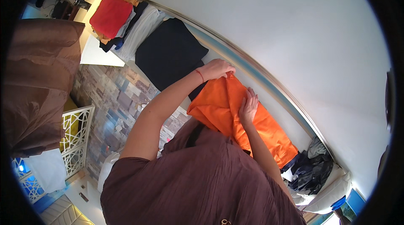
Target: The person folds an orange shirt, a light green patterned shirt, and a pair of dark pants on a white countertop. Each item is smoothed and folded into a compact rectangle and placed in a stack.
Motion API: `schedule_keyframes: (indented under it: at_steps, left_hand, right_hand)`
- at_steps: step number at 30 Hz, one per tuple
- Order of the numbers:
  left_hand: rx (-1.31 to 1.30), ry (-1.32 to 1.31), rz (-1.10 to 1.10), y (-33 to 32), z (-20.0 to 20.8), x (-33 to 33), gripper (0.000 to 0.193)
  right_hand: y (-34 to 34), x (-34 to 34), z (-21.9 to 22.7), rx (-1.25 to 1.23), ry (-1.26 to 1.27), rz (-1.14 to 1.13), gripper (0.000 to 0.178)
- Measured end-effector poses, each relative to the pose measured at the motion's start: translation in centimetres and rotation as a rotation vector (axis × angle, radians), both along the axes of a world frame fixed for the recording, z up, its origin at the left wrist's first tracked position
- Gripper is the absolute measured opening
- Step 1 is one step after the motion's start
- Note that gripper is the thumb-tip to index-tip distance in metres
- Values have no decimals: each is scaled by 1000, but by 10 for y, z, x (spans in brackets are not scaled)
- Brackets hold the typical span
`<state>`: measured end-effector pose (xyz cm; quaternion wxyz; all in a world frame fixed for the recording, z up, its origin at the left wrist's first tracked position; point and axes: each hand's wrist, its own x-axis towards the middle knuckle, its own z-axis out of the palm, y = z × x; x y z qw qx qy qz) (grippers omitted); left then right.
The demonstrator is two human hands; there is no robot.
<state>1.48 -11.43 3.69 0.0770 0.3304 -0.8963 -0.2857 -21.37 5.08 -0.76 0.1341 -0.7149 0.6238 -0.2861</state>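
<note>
A bright orange garment [271, 134], creased across its middle, lies spread along the ledge in front of me. My left hand [215, 69], with a thin red cord at the wrist, is closed on the garment's upper left edge, where the cloth gathers at the fingertips. Resting on the garment to the right, my right hand [249, 108] is open with its fingers stretched out. Just left of the orange cloth lies a black folded cloth [168, 52], and my left hand is close to its near corner.
Farther left, a stack of folded clothes with a red piece [111, 15] on top adjoins some white cloth [136, 31]. Crumpled dark clothing [313, 170] lies at the ledge's right end. A white wall [294, 35] rises behind the ledge. Brown fabric [42, 82] hangs at left.
</note>
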Motion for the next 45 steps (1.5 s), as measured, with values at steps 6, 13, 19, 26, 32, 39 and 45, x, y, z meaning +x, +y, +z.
schedule_keyframes:
  at_steps: [6,13,19,26,32,39,45]
  left_hand:
    - [407,81,72,-5,10,0,16]
    - [719,167,99,-13,12,12,15]
    - [146,78,64,-4,-17,8,8]
    - [-238,299,555,19,-4,-3,20]
    - [-49,304,227,93,-1,-30,45]
    - [-245,-176,277,82,-39,-16,75]
    - [-350,-192,535,68,-25,-11,67]
  right_hand:
    - [0,0,0,-10,-5,-18,37]
    - [0,2,3,-17,-16,-27,37]
    - [-1,1,1,-1,30,-2,37]
    - [0,3,7,79,223,114,49]
    - [-4,15,6,249,291,108,61]
    - [-9,17,11,231,304,118,61]
    - [-7,16,12,275,247,87,62]
